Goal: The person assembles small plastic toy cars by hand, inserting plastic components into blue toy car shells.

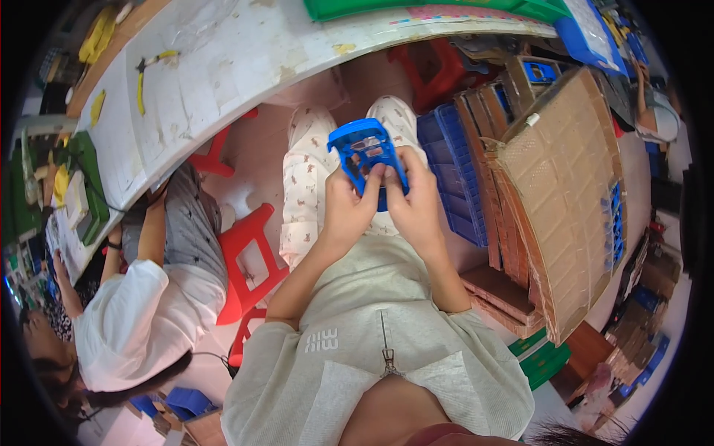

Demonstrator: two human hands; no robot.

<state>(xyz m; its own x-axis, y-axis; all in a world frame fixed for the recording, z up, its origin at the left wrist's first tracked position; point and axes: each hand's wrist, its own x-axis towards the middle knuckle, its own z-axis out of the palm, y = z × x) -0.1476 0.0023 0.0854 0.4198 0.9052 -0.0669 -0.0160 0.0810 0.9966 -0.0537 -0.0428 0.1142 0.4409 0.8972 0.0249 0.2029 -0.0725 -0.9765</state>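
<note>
Above my lap, both hands grip a blue plastic casing (358, 132) with several cut-out openings in its face. My left hand (346, 209) wraps the casing's left side, and my right hand (415, 202) wraps its right side. The two thumbs press side by side on the lower part of its face. Most of the other fingers are hidden behind the casing. Its far end tips up toward the white worktable (245, 59).
On the table's left lie a yellow-handled cutter-like tool (141, 89) and a green tray (89, 189). A green bin (439, 6) stands at its far edge. Cardboard boxes (558, 193) and blue crates (454, 171) stack at my right. Left, a person in white sits near a red stool (242, 267).
</note>
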